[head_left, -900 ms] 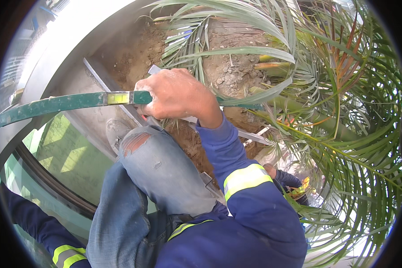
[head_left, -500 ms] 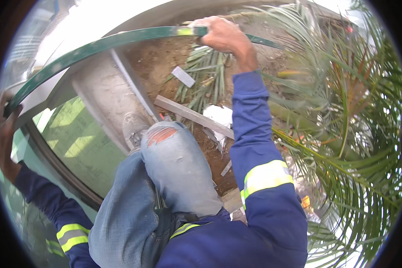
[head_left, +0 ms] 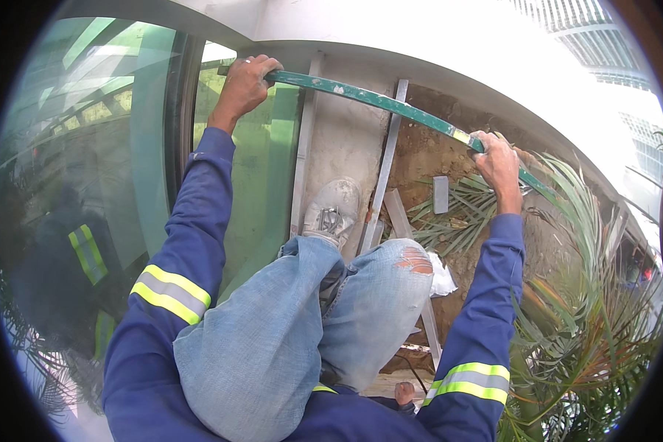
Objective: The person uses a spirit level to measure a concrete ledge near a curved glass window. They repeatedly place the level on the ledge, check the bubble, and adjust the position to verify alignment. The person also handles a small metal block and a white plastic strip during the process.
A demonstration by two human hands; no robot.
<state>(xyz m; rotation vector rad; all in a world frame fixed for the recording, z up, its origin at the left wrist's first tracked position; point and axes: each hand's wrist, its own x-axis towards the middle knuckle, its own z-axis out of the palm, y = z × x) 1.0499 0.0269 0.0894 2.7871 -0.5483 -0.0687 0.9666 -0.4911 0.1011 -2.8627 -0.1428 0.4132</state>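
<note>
A long green spirit level (head_left: 390, 105), smeared with white and fitted with a yellow vial (head_left: 461, 136), spans the space in front of me. My left hand (head_left: 244, 90) is closed round its left part, beside the glass and the door frame. Further right, just past the yellow vial, my right hand (head_left: 498, 168) grips the same level from above. The level's right end reaches toward palm fronds. Below it, my knees are bent, and one dusty shoe (head_left: 333, 208) rests on the concrete ledge (head_left: 348, 136).
Tall reflective glass (head_left: 74, 169) stands at my left. A metal strip (head_left: 385, 166) edges the ledge. On the soil lie a grey block (head_left: 440, 194), cut fronds (head_left: 460, 221) and a white bag (head_left: 441, 278). A palm (head_left: 574, 346) fills the right. Part of another hand (head_left: 404, 393) shows low down.
The view has turned, so the level, ledge and soil sit further right and the level slopes down to the right. Both hands keep their hold on the level.
</note>
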